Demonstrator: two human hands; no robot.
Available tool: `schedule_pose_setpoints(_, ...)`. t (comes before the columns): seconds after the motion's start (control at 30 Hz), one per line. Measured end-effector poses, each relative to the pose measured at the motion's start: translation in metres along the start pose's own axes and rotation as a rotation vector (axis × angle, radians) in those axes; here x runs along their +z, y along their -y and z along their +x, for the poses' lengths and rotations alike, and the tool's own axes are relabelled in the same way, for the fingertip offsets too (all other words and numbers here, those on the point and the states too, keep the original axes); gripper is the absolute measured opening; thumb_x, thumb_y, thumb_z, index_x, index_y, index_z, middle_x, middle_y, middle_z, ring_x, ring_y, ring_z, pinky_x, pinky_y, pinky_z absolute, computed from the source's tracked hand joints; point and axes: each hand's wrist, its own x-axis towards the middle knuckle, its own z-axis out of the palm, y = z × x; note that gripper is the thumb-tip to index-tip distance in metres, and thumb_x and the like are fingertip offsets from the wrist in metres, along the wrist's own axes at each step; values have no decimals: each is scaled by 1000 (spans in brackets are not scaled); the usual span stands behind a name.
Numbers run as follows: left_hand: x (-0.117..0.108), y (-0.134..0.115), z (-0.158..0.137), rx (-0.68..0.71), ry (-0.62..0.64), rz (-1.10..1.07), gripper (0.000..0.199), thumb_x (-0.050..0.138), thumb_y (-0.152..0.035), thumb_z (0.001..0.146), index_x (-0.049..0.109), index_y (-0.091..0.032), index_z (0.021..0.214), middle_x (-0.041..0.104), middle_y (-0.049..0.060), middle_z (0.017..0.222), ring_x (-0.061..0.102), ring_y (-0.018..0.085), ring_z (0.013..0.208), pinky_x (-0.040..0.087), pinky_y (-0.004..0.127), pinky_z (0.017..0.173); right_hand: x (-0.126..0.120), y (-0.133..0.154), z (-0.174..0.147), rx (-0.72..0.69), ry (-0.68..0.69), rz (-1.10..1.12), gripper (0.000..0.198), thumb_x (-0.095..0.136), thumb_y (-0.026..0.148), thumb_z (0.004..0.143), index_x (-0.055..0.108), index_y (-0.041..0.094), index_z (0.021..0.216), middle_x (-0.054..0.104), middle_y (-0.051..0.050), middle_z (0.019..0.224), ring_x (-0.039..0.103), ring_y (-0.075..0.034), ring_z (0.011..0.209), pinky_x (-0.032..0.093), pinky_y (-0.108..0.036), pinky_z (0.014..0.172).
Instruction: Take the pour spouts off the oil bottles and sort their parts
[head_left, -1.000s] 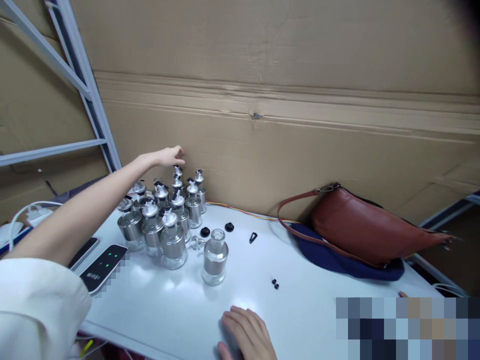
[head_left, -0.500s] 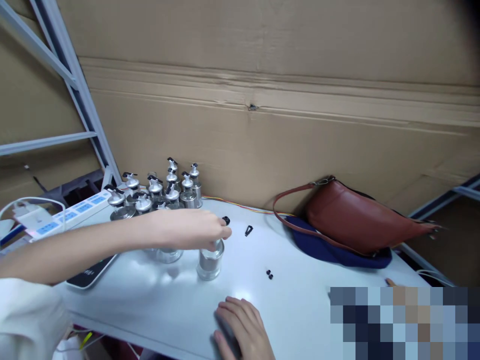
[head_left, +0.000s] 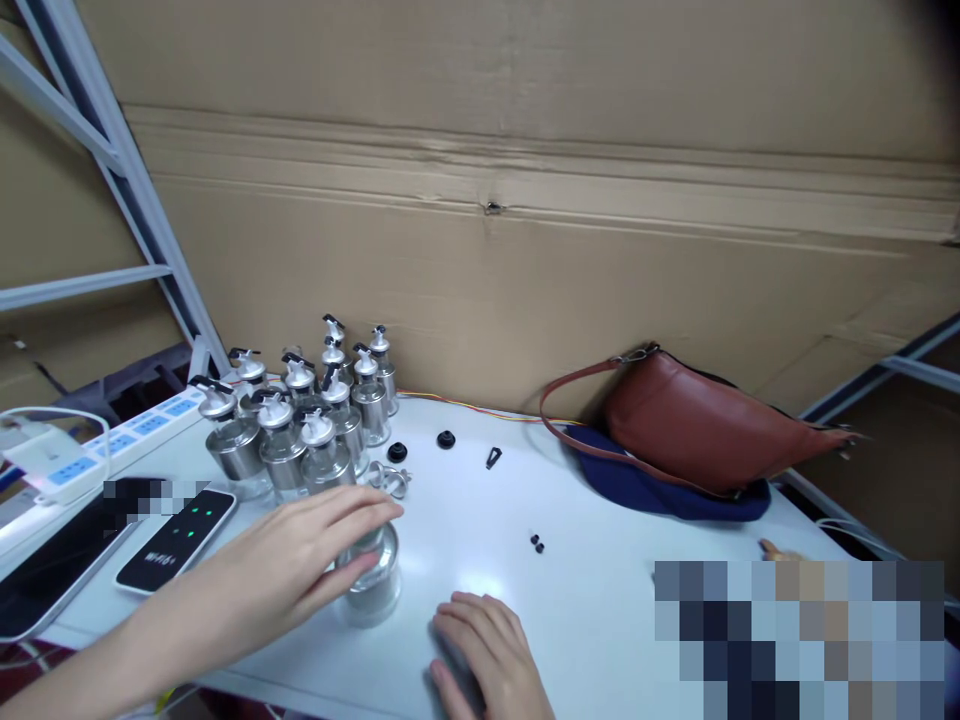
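A glass bottle (head_left: 373, 597) with a steel band and no spout on top stands on the white table in front of me. My left hand (head_left: 330, 540) reaches over its upper part, thumb on the near side and fingers on the far side. Part of the bottle's top is hidden by that hand. To the right, my right hand (head_left: 495, 650) lies palm down on the table, thumb apart, holding nothing visible. Beyond the bottle lie silver spout parts (head_left: 391, 481), a round black stopper (head_left: 397, 452) and another black stopper (head_left: 446, 439).
Several bottles with silver spouts (head_left: 276, 440) crowd the left back. A power strip (head_left: 142, 430) and a Wi-Fi device (head_left: 178, 540) sit at left. A black clip (head_left: 493, 457), small black pieces (head_left: 537, 543) and a brown bag (head_left: 690, 430) on blue cloth (head_left: 675, 500) are rightward.
My left hand and the glass bottle have moved left and nearer to me. The silver parts and a second black stopper have come into sight. My right hand stays put.
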Motion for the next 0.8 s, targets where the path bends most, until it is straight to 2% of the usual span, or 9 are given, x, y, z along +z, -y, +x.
schedule_pose_setpoints(0.1,5,7,-14,-61,-94,68,40,44,-31,94,46,-28,133,54,4,136,59,22,116,50,31,95,-5,2,3,59,124,59,12,63,26,81,63,22,92,69,-2,92,63,-20,87,50,-30,79)
schedule_pose_setpoints(0.2,10,6,-22,-52,-194,146,41,41,-20,93,44,-26,134,49,5,140,57,20,118,50,32,97,-21,6,25,130,492,109,21,68,20,76,64,24,96,68,-2,101,62,-21,95,48,-27,81)
schedule_pose_setpoints(0.27,14,-1,-27,-42,-310,171,44,44,-13,90,46,-26,132,46,7,141,52,23,123,47,37,101,-32,7,50,248,664,53,23,61,10,80,65,23,99,68,-3,100,64,-19,90,48,-27,77)
schedule_pose_setpoints(0.37,26,-21,-30,61,-460,19,48,48,-3,85,50,-28,126,58,7,126,53,22,120,44,38,102,-31,3,92,356,738,-96,24,51,9,86,65,16,104,67,-9,101,64,-23,92,47,-31,77)
schedule_pose_setpoints(0.43,39,-36,-25,246,-299,-228,39,47,-6,86,54,-28,118,68,5,103,64,18,98,50,29,91,-19,-4,115,430,673,-65,24,50,14,88,64,15,108,68,-10,99,65,-24,90,46,-31,76)
schedule_pose_setpoints(0.5,57,-48,-13,377,27,-454,24,48,-12,88,59,-24,105,71,3,87,65,14,75,52,21,75,-2,-12,129,484,605,-25,26,54,22,89,62,15,113,70,-9,97,66,-23,87,45,-29,73)
schedule_pose_setpoints(0.6,88,-58,11,206,219,-666,16,48,-11,83,62,-18,87,67,3,74,58,12,63,48,19,62,23,-20,139,509,571,-20,25,57,26,88,64,15,109,71,-9,92,66,-23,85,43,-28,70)
schedule_pose_setpoints(0.7,115,-58,30,50,265,-879,14,47,-12,77,59,-17,82,56,-2,63,46,9,53,39,19,51,37,-25,143,517,536,-17,26,56,30,88,64,17,109,71,-9,93,66,-22,83,41,-27,67)
schedule_pose_setpoints(0.8,131,-54,37,-141,312,-1149,8,46,-21,79,51,-17,83,51,-3,63,44,7,50,37,18,49,40,-30,150,510,496,-7,26,47,26,92,62,18,112,69,-9,101,65,-20,87,41,-26,70)
